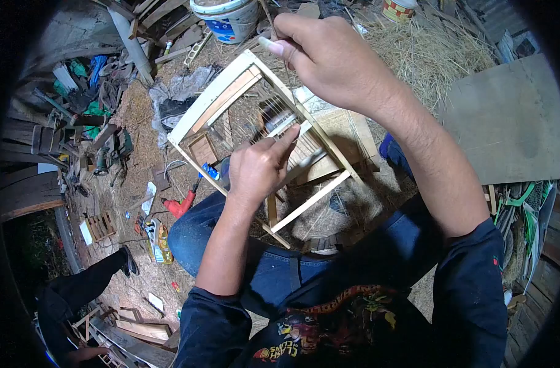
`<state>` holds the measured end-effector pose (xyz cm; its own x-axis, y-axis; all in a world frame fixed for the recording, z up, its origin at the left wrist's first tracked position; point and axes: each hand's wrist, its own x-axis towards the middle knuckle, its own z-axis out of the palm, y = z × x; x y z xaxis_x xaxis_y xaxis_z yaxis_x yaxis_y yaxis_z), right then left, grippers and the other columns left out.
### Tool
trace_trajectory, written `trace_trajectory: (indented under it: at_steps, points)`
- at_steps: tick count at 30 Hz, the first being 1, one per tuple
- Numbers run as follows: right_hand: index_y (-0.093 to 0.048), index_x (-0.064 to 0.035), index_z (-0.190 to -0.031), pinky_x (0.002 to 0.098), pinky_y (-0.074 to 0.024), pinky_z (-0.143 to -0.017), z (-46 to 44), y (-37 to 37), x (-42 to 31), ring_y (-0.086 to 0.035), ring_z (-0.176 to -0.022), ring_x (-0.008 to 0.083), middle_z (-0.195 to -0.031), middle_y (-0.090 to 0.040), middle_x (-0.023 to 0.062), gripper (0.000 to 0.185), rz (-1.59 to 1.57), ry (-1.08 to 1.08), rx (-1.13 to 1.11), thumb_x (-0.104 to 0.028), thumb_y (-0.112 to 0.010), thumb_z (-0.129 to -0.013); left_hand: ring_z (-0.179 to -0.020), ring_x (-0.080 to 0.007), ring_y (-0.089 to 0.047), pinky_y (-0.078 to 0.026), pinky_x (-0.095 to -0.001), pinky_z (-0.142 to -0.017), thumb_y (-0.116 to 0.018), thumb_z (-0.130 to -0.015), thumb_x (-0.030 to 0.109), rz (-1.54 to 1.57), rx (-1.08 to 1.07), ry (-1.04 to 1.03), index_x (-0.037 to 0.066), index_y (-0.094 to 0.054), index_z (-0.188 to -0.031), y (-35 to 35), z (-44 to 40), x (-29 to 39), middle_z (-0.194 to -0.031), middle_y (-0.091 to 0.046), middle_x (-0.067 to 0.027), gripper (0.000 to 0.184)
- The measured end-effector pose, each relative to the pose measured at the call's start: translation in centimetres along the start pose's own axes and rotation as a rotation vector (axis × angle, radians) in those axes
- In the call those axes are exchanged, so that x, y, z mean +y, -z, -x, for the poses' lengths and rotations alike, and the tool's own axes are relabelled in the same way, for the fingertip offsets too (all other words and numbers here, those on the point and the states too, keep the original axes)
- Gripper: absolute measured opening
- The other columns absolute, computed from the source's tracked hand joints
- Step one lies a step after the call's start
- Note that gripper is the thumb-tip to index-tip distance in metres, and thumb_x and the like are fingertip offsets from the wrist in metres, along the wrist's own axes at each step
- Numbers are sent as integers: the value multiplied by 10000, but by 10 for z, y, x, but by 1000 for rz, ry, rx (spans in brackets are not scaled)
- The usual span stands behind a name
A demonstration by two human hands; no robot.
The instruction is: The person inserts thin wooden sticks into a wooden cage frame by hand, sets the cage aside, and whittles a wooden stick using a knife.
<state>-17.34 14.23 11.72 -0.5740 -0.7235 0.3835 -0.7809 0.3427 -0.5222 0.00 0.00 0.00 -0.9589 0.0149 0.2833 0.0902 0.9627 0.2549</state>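
A pale wooden cage frame (209,98) with thin bars stands tilted between my knees. My left hand (258,168) is inside its outline, fingers curled at an inner crossbar and the index finger stretched along it; the palm side is hidden. Above the frame's far corner, my right hand (329,58) is raised in a pinch. Between its thumb and fingers is a thin stick (268,15) that runs up past the top of the view. Where its lower end meets the frame is hard to make out.
A red power drill (179,205) lies by my left knee, near a small wooden box (202,149). Farther off are a white bucket (226,21), straw (436,52) and a flat board (503,122) at right. Another person's leg (96,276) shows at lower left.
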Motion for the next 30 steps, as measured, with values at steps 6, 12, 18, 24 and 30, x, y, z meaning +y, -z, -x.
trace_trajectory:
  at_steps: [6, 12, 18, 24, 30]
  points:
    - [-683, 7, -1053, 482, -603, -697, 3, -21, 18, -760, -770, 357, -753, -708, 203, 231, 42, 29, -1, -186, -556, -1060, -513, -292, -616, -492, -432, -499, -789, -900, 206, -12, -9, -74, 284, -760, -1275, -12, 2, 4, -647, -629, -83, 384]
    - [-686, 32, -1055, 522, -592, -776, 2, -28, 26, -745, -861, 426, -851, -722, 259, 215, 31, -29, -54, -159, -597, -1018, -507, -293, -607, -483, -438, -496, -784, -904, 205, -18, -11, -99, 282, -757, -1283, -20, 3, 3, -626, -608, -84, 387]
    - [-692, 18, -1051, 520, -590, -777, -1, -35, 32, -741, -899, 427, -864, -729, 249, 216, 31, -36, -103, -180, -613, -1016, -510, -290, -603, -486, -435, -500, -788, -897, 204, -29, -28, -87, 286, -746, -1302, -20, 2, 4, -636, -599, -84, 415]
    - [-690, 14, -1043, 517, -592, -760, -3, -40, 35, -748, -871, 408, -846, -727, 232, 244, 46, -33, -105, -215, -607, -1037, -517, -287, -606, -490, -431, -504, -791, -893, 203, -46, -45, -80, 288, -738, -1317, -21, 2, 4, -638, -595, -82, 435]
    - [-654, -22, -985, 491, -558, -705, -5, -46, 38, -726, -757, 333, -756, -679, 156, 255, 60, -27, -90, -253, -581, -1064, -520, -284, -612, -502, -431, -510, -797, -877, 179, -20, -59, -70, 283, -729, -1330, -21, 2, 2, -644, -605, -76, 469]
